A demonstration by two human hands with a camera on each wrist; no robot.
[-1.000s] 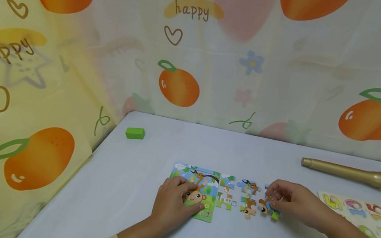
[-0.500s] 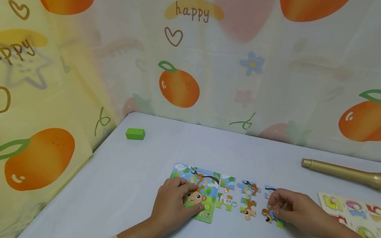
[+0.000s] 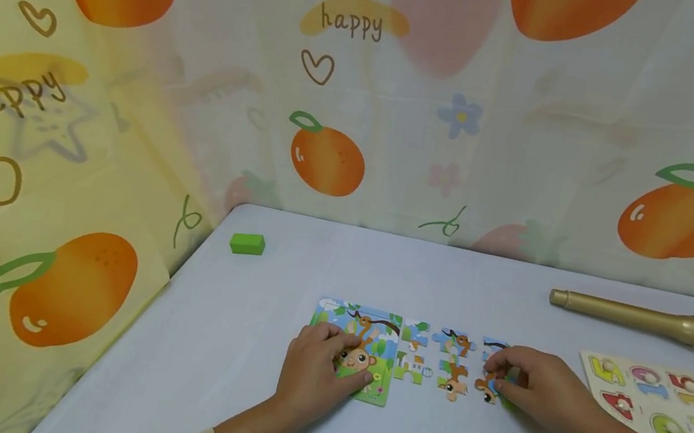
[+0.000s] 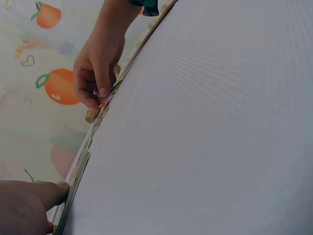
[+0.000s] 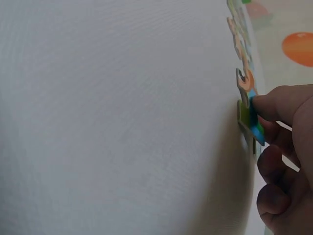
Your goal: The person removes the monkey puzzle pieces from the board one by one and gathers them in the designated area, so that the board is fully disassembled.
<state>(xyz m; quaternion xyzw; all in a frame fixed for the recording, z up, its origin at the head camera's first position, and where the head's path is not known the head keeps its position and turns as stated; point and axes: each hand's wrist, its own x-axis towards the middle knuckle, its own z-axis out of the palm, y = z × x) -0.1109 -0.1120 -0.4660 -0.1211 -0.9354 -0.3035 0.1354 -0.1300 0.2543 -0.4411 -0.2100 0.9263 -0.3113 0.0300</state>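
Note:
My left hand [image 3: 320,364] rests on a jigsaw board [image 3: 376,395] with a monkey picture, its thumb lying over the right part. Right of the board lie two columns of jigsaw pieces, including a tree piece [image 3: 416,332], a house piece [image 3: 409,367], a branch piece [image 3: 456,342] and a piece with part of an animal's face [image 3: 453,385]. Further right, my right hand [image 3: 538,383] pinches a brown and blue jigsaw piece [image 5: 252,103] between thumb and finger, partly hidden by the fingers. Just beyond it another piece [image 3: 493,346] shows. Something green [image 5: 243,113] sits below the pinched piece.
A number puzzle board [image 3: 653,394] lies at the right, partly under the right forearm. Behind it rests a gold microphone [image 3: 634,315]. A green block [image 3: 247,243] stands at the back left of the white table [image 3: 197,344]. A fruit-print cloth [image 3: 394,178] hangs behind.
My right hand has moved slightly toward me, uncovering more of the upper right piece. The pinched piece sits lower and in line with that column. My left hand stays put.

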